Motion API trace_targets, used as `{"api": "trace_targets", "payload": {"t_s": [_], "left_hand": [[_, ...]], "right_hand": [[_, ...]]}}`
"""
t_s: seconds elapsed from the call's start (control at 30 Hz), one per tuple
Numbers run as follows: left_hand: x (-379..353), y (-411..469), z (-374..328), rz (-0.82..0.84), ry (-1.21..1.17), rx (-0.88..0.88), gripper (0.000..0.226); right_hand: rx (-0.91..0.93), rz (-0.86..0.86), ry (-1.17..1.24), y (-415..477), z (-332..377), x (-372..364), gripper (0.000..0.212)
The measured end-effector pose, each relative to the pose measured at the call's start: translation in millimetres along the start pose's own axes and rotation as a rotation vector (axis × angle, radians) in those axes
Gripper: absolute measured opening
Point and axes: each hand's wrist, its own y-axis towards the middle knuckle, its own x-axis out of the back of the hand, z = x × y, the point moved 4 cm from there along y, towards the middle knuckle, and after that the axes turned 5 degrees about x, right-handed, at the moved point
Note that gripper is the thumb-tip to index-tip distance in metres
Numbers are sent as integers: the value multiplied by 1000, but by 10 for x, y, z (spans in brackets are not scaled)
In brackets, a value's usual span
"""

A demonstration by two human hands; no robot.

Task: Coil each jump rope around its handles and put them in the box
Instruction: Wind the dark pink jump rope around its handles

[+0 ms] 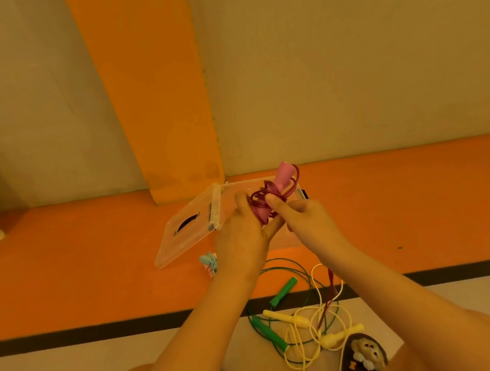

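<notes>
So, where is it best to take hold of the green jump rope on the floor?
Probably its farther green handle, from above: it lies flat, clear of the yellow rope, while its thin cord tangles with yellow loops.

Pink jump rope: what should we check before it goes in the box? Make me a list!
1. Both hands hold the pink jump rope: ok, left hand grips it and right hand pinches the cord.
2. Cord all wound up: not ok, a red tail hangs down.
3. Lid open: ok.
4. Room inside the box: cannot tell, the hands hide it.
5. Tail free of the green rope and yellow rope: cannot tell, it ends among them.
</notes>
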Motion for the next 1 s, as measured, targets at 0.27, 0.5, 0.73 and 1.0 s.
{"api": "trace_targets", "payload": {"t_s": [0.27,0.5,0.73,1.0], "left_hand": [[102,31,34,242,-556,-67,64],[93,55,148,707,-1069,253,55],[90,82,111,371,-813,135,20],[120,78,98,-98,-131,-34,46]], "right_hand": [[-26,11,116,94,-31,76,46],[70,201,288,13,104,-23,21],[-38,183,235,42,61,-72,29],[5,49,3,-13,97,-40,34]]}}
